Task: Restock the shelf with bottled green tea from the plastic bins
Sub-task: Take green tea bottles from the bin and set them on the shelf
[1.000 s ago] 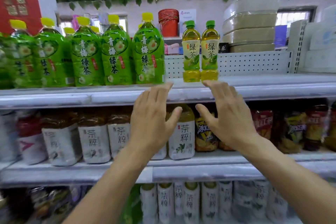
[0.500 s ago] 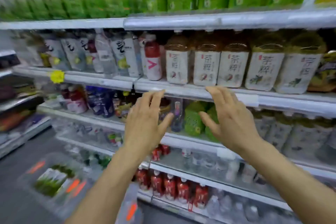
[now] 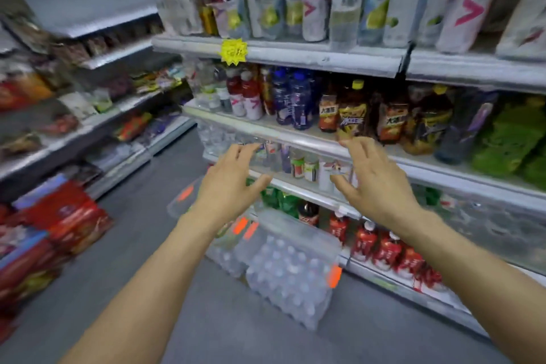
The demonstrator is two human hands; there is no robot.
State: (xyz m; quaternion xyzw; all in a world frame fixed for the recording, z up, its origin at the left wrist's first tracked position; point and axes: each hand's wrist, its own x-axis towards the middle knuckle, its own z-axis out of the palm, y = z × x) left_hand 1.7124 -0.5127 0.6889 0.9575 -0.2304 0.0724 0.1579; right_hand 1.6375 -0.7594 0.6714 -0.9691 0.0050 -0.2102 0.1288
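Observation:
My left hand [image 3: 229, 186] and my right hand [image 3: 375, 183] are stretched out in front of me, fingers spread and relaxed, holding nothing. Below them on the grey floor stand clear plastic bins [image 3: 295, 248] with orange latches, pushed against the foot of the drinks shelving [image 3: 295, 139]. The nearer bin is full of clear bottles with white caps; green shows in the bin behind my left hand. Green bottles [image 3: 508, 139] sit on the shelf at the far right. The frame is blurred by motion.
The drinks shelving fills the right side, with dark tea bottles, blue bottles and red bottles on its levels. A second shelving unit [image 3: 88, 115] of snack packets lines the left. Red bags [image 3: 65, 216] are stacked low on the left. The grey aisle floor [image 3: 147, 245] runs between.
My view has swung down and to the left, from the top shelf with the green tea to the lower shelves and the bins on the floor. Both hands stay raised and empty.

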